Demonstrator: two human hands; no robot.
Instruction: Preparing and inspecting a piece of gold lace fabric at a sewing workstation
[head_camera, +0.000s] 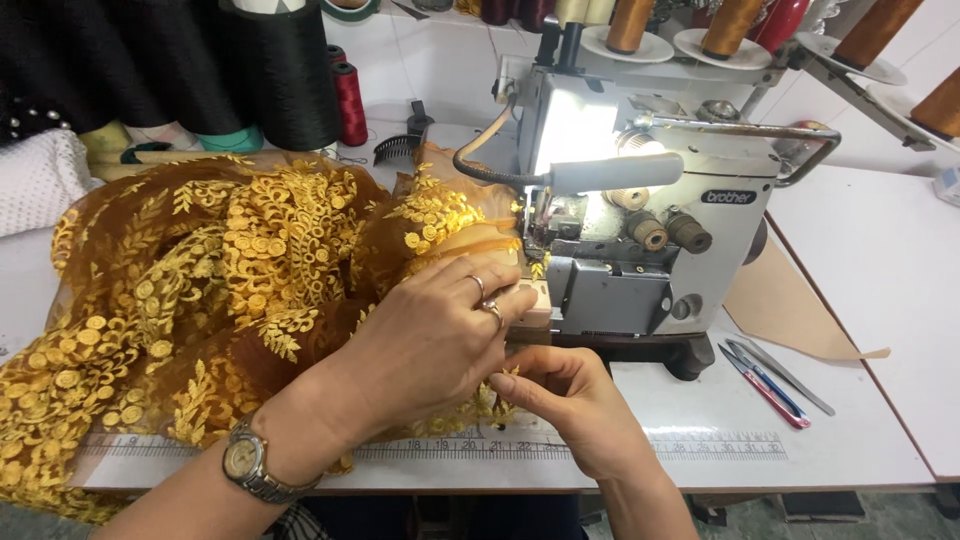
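Note:
A brown sheer fabric with gold embroidery (200, 290) lies heaped on the white table (700, 410) to the left of a grey overlock sewing machine (640, 220). My left hand (440, 330), with a wristwatch and rings, presses flat on the fabric right by the machine's presser foot. My right hand (570, 400) sits just below it, fingers pinched on the fabric's embroidered edge in front of the machine.
Large black thread cones (270, 70) and a red spool (350, 100) stand at the back left. Brown cones (730, 25) sit on the machine's stand. Tweezers and a red-handled tool (770, 385) lie right of the machine. A printed ruler (700, 445) runs along the table's front edge.

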